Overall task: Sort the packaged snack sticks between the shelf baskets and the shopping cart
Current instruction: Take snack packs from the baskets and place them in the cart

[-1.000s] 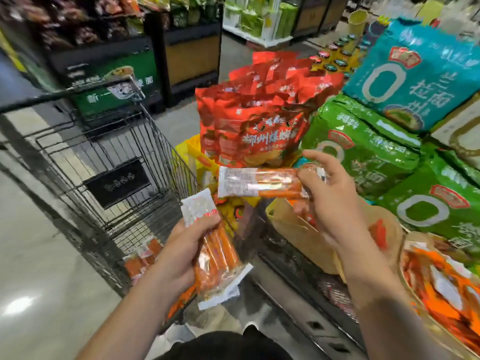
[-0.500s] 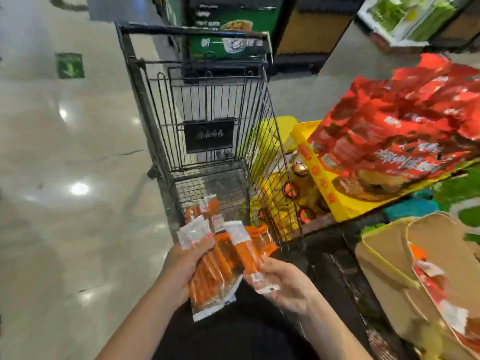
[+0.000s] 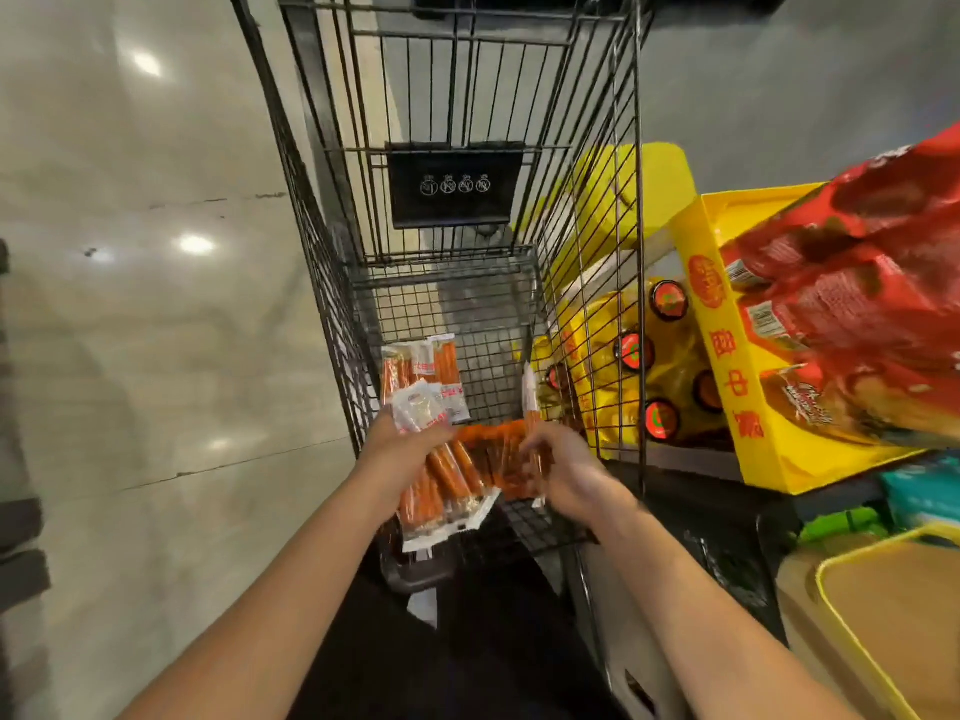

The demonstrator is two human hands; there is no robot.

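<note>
The black wire shopping cart [image 3: 332, 210] stands right in front of me. Several orange snack stick packs [image 3: 422, 370] lie on its floor at the near end. My left hand [image 3: 400, 446] grips a pack of orange sticks [image 3: 441, 485] over the cart's near edge. My right hand [image 3: 563, 472] is blurred and reaches into the cart beside it. Its fingers pinch the lower end of a narrow snack stick pack [image 3: 530, 402] that stands up against the cart's right wall. More orange packs [image 3: 498, 457] lie between my hands.
Right of the cart a yellow carton [image 3: 727, 356] holds red snack bags [image 3: 857, 304]. Below it stand yellow bottles with red caps [image 3: 632, 351]. A brown shelf basket with a yellow rim [image 3: 852, 631] is at bottom right. Polished floor [image 3: 156, 356] lies to the left.
My view has swung from the shelf down onto the cart. Both hands have carried their packs forward into the cart's near end, the right one reaching deeper.
</note>
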